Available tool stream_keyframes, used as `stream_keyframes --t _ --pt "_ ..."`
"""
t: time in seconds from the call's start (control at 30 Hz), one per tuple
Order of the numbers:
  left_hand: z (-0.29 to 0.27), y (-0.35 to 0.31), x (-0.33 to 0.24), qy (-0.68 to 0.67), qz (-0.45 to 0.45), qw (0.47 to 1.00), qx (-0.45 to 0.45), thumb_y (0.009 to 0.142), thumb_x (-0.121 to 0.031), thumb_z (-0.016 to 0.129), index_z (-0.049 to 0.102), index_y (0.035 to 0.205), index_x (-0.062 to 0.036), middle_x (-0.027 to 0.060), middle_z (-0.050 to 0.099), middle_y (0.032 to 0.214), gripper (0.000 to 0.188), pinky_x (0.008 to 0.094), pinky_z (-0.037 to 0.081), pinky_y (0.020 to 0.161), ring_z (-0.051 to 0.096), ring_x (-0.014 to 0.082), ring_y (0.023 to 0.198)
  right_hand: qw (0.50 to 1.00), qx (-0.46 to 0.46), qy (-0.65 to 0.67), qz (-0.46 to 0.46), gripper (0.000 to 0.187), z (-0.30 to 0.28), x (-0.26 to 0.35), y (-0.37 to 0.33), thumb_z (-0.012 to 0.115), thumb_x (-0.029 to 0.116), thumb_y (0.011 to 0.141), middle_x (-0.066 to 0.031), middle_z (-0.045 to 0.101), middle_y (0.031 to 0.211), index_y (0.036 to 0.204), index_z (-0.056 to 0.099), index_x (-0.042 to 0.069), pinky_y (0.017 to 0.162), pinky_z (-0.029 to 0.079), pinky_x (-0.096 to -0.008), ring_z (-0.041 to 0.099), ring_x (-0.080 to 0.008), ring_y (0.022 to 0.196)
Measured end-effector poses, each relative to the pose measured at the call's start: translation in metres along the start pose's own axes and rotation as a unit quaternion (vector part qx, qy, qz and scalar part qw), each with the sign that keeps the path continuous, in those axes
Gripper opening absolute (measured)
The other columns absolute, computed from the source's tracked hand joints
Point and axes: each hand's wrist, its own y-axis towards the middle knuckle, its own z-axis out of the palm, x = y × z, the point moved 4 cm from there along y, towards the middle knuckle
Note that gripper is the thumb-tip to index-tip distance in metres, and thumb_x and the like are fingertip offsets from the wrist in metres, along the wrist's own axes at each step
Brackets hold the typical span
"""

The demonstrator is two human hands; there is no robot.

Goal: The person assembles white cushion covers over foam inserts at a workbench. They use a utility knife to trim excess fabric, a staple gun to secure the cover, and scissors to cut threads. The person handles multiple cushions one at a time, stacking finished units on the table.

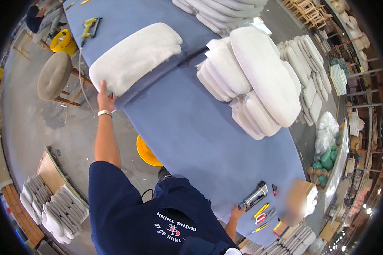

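Note:
My left hand (pixel 105 100) is closed on the near left corner of a curved, cream fabric-covered chair cushion (pixel 134 53). This cushion lies at the far left of the blue table (pixel 200 136), partly over its edge. At the near right of the table, my right hand (pixel 237 212) is closed round the rear end of a silver staple gun (pixel 255 195); part of its fingers is hidden. Beside it lie a yellow cutter (pixel 261 209), red-handled scissors (pixel 260 219) and a yellow screwdriver (pixel 260 228).
Stacked cream cushions (pixel 253 80) cover the table's far right. A yellow-green staple gun (pixel 90 28) with an air hose lies at the far left. A round-seated stool (pixel 54 76) and yellow buckets (pixel 64 41) stand on the floor. Another person (pixel 40 19) sits beyond.

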Motion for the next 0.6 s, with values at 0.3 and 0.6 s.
stream_keyframes --t 0.3,0.6 --pt "0.029 -0.029 0.011 0.043 0.055 0.992 -0.103 0.09 -0.062 0.07 0.044 0.147 -0.0049 0.0162 0.048 0.149 0.084 0.0543 0.049 0.102 0.05 0.0365 0.134 0.998 -0.057 -0.026 -0.025 0.081 0.004 0.004 -0.008 0.067 0.012 0.086 -0.0313 0.035 0.158 0.154 0.029 -0.011 0.124 0.025 -0.0413 0.035 -0.0417 0.148" --pt "0.046 -0.098 0.089 0.076 0.005 0.996 0.039 0.102 -0.066 0.045 0.034 0.153 -0.0012 0.0184 0.068 0.119 0.083 0.0393 0.055 0.086 0.07 0.0268 0.093 0.989 -0.138 -0.012 -0.046 0.076 0.01 -0.008 -0.014 0.066 0.008 0.085 -0.0292 0.045 0.152 0.153 0.036 -0.006 0.12 0.031 -0.0454 0.043 -0.0439 0.141"
